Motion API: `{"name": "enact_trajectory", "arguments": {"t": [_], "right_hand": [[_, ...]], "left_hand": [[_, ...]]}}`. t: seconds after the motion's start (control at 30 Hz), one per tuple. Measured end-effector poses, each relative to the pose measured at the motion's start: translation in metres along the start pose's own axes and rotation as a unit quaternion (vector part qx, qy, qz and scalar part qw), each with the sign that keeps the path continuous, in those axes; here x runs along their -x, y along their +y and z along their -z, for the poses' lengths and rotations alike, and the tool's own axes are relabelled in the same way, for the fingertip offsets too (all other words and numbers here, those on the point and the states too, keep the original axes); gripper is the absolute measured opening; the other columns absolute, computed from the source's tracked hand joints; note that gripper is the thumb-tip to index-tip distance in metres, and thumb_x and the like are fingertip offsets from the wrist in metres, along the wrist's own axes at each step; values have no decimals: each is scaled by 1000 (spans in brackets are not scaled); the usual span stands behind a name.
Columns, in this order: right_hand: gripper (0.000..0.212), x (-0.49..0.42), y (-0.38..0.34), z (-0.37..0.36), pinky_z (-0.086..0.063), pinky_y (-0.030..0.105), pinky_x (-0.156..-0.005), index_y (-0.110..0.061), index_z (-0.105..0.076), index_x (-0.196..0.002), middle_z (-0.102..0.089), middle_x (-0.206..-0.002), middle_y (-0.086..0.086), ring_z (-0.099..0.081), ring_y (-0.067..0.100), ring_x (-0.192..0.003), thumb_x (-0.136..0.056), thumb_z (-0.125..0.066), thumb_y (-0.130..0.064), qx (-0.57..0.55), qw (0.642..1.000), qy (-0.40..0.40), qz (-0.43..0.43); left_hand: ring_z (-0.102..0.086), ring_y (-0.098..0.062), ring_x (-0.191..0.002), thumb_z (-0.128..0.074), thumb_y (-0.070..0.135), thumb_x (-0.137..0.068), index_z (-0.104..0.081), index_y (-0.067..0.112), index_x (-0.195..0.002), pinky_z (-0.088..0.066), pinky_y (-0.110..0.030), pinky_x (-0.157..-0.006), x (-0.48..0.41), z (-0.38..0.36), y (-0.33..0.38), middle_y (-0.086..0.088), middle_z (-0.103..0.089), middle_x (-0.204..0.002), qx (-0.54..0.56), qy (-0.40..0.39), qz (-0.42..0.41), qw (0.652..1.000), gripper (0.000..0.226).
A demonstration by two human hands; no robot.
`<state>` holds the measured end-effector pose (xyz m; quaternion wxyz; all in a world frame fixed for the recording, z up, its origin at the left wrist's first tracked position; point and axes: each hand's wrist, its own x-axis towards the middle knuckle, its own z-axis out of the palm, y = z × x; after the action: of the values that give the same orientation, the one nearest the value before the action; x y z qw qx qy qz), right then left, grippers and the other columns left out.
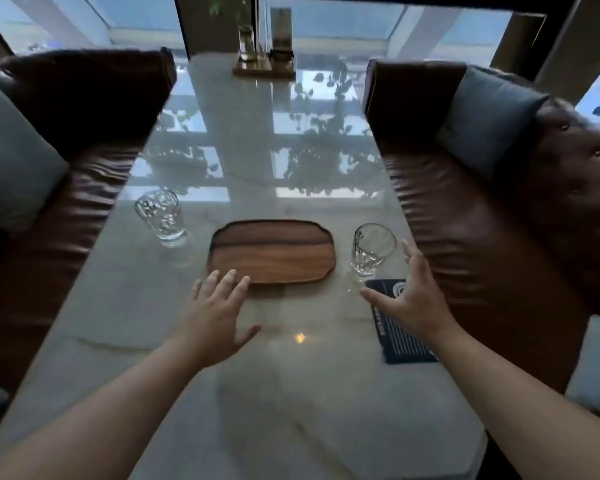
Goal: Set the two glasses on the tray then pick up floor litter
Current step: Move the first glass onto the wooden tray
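Note:
An empty wooden tray [271, 251] lies in the middle of the glossy marble table [291, 393]. One clear ribbed glass [161, 217] stands upright to the tray's left. A second clear glass [369, 251] stands upright just right of the tray. My right hand [411, 300] is open, its fingers spread close behind and beside the right glass, not touching it. My left hand [212, 311] hovers open over the table at the tray's near left corner, holding nothing. No floor litter is in view.
A dark blue card [400, 332] lies on the table under my right hand. Brown leather sofas [499, 244] with grey cushions flank the table on both sides. A small wooden stand with a vase and a sign [264, 62] sits at the far end by the window.

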<state>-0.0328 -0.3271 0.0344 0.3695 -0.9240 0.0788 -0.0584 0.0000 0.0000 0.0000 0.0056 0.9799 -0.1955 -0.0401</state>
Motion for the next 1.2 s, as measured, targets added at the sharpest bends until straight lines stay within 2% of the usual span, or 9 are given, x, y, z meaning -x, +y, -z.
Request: {"name": "enact_trajectory", "arguments": {"t": [0.13,0.3,0.47,0.6,0.73,0.93,1.0,1.1,1.2], "right_hand": [[114,-29,39,-17,-30,42,-114,-22,-14,-149,-25,-155,8,-28,20,-141,-64,-85,-47,-61,995,-22,-82],[113,-69,67,-38,-29,27,-105,-17,-15,-148,-33,-151,10,-34,20,-137,-64,-87,-41,-100,990,-36,-90],[103,-96,79,-57,-37,24,-99,-15,-24,-143,-44,-142,6,-46,18,-127,-65,-87,-35,-162,982,-24,-96],[81,-104,73,-69,-45,11,-81,-19,-38,-130,-55,-123,2,-58,16,-113,-66,-87,-28,-195,978,16,-74],[76,-111,47,-81,-49,23,-93,-21,-39,-125,-55,-118,3,-59,14,-109,-66,-87,-25,-218,976,5,-22],[82,-132,-3,-123,-50,13,-80,-12,-39,-130,-55,-113,-6,-62,-12,-89,-65,-88,-14,-230,971,-57,23],[84,-137,-15,-137,-52,18,-85,-16,-39,-130,-56,-113,-6,-62,-9,-92,-63,-90,-22,-225,971,-75,15],[88,-141,-20,-150,-50,37,-98,-31,-40,-123,-59,-118,-4,-61,7,-106,-51,-86,-50,-202,976,-83,13],[83,-143,-22,-157,-49,37,-99,-30,-40,-121,-59,-116,-5,-60,2,-103,-55,-88,-44,-189,978,-90,12]], "left_hand": [[-34,-38,-137,-26,77,-69,-38,9,-141,-32,-54,-109,-17,-41,3,-18,-39,-148,16,-32,78,996,100],[3,-28,-147,-5,87,-61,-7,20,-150,-5,-53,-115,-15,-82,4,-10,-1,-161,28,-76,171,982,112],[3,-24,-147,-9,87,-67,-12,23,-150,2,-53,-115,-12,-97,5,-7,-5,-161,43,-16,180,983,105],[3,-21,-147,-19,84,-69,-15,23,-150,3,-51,-116,-11,-97,4,-6,-7,-161,56,-5,182,982,102],[4,-19,-147,-18,85,-68,-13,25,-150,4,-50,-117,-10,-95,3,-3,-5,-161,60,-9,187,981,102],[-11,-22,-147,-16,86,-69,-28,22,-147,-5,-53,-116,-9,-95,3,-6,-20,-158,65,7,180,982,102],[-13,-22,-146,-17,86,-69,-29,22,-147,-5,-53,-116,-10,-94,2,-6,-22,-158,68,6,180,981,102],[-18,-24,-145,-20,86,-70,-34,21,-145,-8,-53,-114,-10,-94,3,-8,-27,-156,63,0,177,982,100],[-24,-27,-143,-22,85,-71,-39,19,-143,-11,-54,-112,-11,-95,2,-10,-32,-154,58,-7,174,983,99]]}}
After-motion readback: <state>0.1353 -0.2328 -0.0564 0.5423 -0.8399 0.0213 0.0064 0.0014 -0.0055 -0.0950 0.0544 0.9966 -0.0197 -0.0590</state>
